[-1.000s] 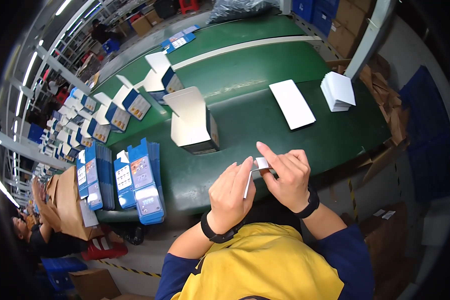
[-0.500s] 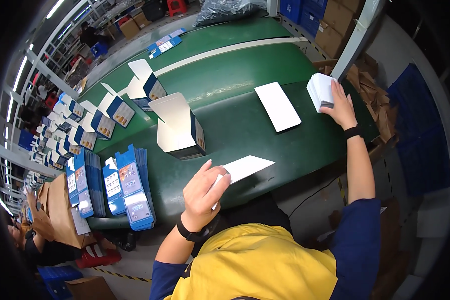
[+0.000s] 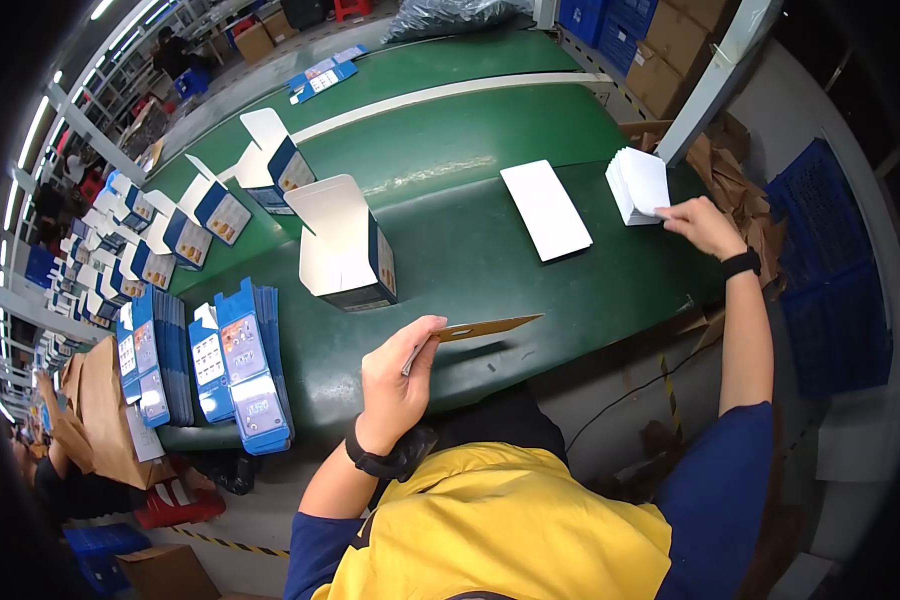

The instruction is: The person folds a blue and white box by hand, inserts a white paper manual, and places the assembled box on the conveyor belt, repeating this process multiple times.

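Observation:
My left hand point(image 3: 395, 375) is closed on a thin flat card point(image 3: 485, 328), tilted almost edge-on above the near edge of the table. The card's brownish face shows, with a small slot near my fingers. At the right, my right hand point(image 3: 708, 228) pinches the near corner of the top white card on a fanned stack of white cards point(image 3: 637, 185). Between the hands lies a flat white stack point(image 3: 547, 210). An open-topped blue and white box point(image 3: 355, 265) stands beyond my left hand, its tall flap raised.
Flattened blue cartons point(image 3: 255, 375) stand in two bundles at the left of the green table point(image 3: 440, 240). Several open boxes point(image 3: 185, 238) crowd behind them. A brown paper bag point(image 3: 100, 405) is at the left edge. A grey post point(image 3: 715, 85) rises at the right, beside crumpled brown paper point(image 3: 735, 185).
My left hand has tilted the card, so its white face gave way to the brownish one. My right hand has slid from the white stack's side to its near corner.

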The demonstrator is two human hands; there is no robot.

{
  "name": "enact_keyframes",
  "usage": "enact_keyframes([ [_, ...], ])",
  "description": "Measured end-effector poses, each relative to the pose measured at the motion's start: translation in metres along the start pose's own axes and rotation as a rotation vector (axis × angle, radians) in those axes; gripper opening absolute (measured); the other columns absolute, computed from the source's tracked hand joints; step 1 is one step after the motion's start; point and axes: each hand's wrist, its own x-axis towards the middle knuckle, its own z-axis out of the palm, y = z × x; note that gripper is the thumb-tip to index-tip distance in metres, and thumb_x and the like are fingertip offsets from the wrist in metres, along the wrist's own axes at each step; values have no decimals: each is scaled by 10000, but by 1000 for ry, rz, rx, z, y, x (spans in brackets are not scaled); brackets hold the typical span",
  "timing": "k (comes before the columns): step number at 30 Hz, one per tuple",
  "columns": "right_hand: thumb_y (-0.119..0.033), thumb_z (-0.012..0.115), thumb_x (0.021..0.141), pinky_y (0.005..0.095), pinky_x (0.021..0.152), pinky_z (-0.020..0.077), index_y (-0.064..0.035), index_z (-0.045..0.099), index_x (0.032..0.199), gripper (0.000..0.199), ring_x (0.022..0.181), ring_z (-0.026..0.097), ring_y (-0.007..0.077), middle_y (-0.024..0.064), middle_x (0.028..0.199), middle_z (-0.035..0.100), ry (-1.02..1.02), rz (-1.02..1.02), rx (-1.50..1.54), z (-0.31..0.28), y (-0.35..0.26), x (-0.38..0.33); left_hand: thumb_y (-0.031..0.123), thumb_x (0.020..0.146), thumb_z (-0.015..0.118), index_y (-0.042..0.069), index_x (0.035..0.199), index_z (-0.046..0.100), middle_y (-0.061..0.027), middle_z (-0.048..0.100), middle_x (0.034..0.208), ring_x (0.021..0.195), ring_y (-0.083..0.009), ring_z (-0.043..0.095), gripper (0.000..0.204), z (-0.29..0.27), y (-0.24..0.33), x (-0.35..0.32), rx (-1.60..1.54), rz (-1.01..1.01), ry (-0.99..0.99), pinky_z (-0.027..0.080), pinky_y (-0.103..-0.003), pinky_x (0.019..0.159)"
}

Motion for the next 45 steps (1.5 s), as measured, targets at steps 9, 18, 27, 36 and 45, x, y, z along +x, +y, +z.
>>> enact_keyframes([
  [9, -91, 670, 793, 245, 590, 432, 13, 621, 820, 118, 598, 527, 91, 37, 633, 577, 624, 100, 152, 9, -5, 7, -81, 807, 582, 0, 1002, 613, -144, 667, 904, 799, -279, 671, 213, -6, 6, -1, 65, 17, 7, 516, -287, 697],
  [18, -153, 554, 914, 309, 764, 489, -19, 596, 1117, 247, 878, 661, 221, 175, 988, 665, 793, 89, 77, 16, -19, -20, -83, 828, 572, -5, 1041, 599, -122, 666, 918, 825, -203, 660, 229, 1, 3, -1, 89, 42, -5, 492, -257, 739],
  [27, -110, 567, 910, 268, 623, 529, 41, 457, 1158, 311, 772, 625, 142, 110, 931, 635, 220, -163, 1448, 112, -185, -80, 126, 927, 546, -1, 1104, 569, -63, 645, 960, 853, -93, 575, 219, 16, 6, 9, -431, -370, 100, 463, -237, 757],
  [36, -119, 511, 943, 301, 711, 570, 55, 460, 1180, 299, 872, 642, 164, 137, 1003, 642, 169, -117, 1363, 123, -229, -49, 253, 936, 552, -4, 1171, 512, -83, 603, 1087, 990, -133, 561, 350, -10, 16, -6, -514, -332, 55, 425, -249, 871],
  [45, -136, 518, 943, 294, 734, 560, 44, 453, 1188, 311, 895, 631, 162, 130, 1024, 627, 256, -64, 1390, 132, -240, -52, 53, 810, 688, -6, 1098, 580, -116, 646, 1031, 891, -163, 637, 313, -5, 19, -3, -144, -167, 81, 492, -255, 775],
])
